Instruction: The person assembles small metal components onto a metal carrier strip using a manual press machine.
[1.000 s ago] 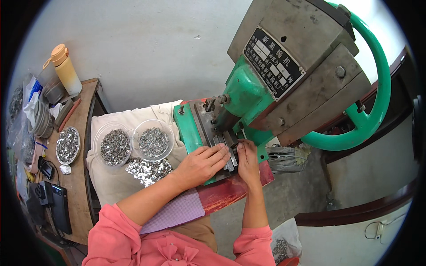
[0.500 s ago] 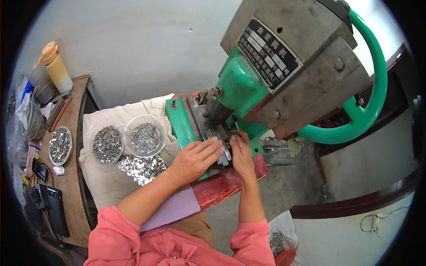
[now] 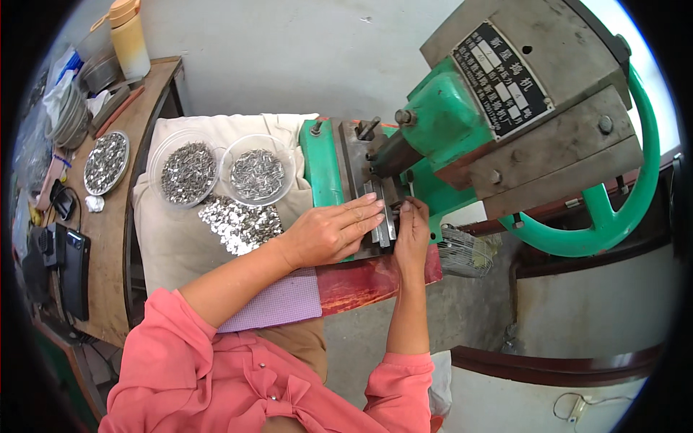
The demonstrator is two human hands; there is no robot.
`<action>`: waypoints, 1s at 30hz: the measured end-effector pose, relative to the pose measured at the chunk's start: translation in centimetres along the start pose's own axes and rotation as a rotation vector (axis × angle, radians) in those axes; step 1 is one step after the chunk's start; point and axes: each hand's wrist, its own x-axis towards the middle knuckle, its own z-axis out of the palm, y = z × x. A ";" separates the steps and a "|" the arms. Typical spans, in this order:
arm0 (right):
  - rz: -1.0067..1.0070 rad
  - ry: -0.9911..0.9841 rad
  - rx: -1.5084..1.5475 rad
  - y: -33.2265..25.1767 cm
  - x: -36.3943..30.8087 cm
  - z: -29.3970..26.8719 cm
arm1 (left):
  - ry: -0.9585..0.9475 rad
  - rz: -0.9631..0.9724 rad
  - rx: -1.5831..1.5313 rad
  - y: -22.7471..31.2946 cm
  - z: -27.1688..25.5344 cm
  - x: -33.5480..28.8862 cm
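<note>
A green hand press point(image 3: 451, 101) with a steel head and a large handwheel point(image 3: 635, 216) stands before me. Under its ram lies a narrow steel fixture point(image 3: 384, 229) with a groove along it. My left hand point(image 3: 332, 231) reaches in from the left, its fingers stretched out side by side, with the fingertips resting on the fixture. At the fixture's right side is my right hand point(image 3: 411, 234), its fingers bent and drawn together near the groove. Whatever lies between those fingertips is too small or hidden to make out.
Left of the press, a tub of small metal parts point(image 3: 189, 173) and a clear tub of pins point(image 3: 258, 173) stand on cloth, beside loose shiny pieces point(image 3: 242, 225). A side table point(image 3: 108, 289) holds a bowl of pieces point(image 3: 106, 163), a phone point(image 3: 76, 274) and a bottle point(image 3: 130, 43).
The whole view has shifted, so the press sits further right and the tubs higher in the picture. Both hands stay at the fixture, with little change in their pose.
</note>
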 end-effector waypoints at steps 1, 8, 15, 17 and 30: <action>0.001 0.020 -0.010 -0.2 0.0 0.2 | 0.035 -0.012 -0.038 0.0 0.1 -0.1; -0.087 0.052 -0.070 -0.3 -0.1 0.1 | 0.136 -0.298 -0.201 1.1 -1.3 -0.1; -0.138 -0.003 -0.231 -0.8 0.4 -0.4 | -0.036 -0.462 -0.250 0.3 0.0 -0.4; -0.149 -0.014 -0.262 -1.0 0.5 -0.5 | -0.036 -0.469 -0.255 0.2 0.2 -0.4; -0.438 0.825 -0.225 -1.8 -0.7 -5.0 | -0.045 -0.535 -0.230 0.5 0.0 0.8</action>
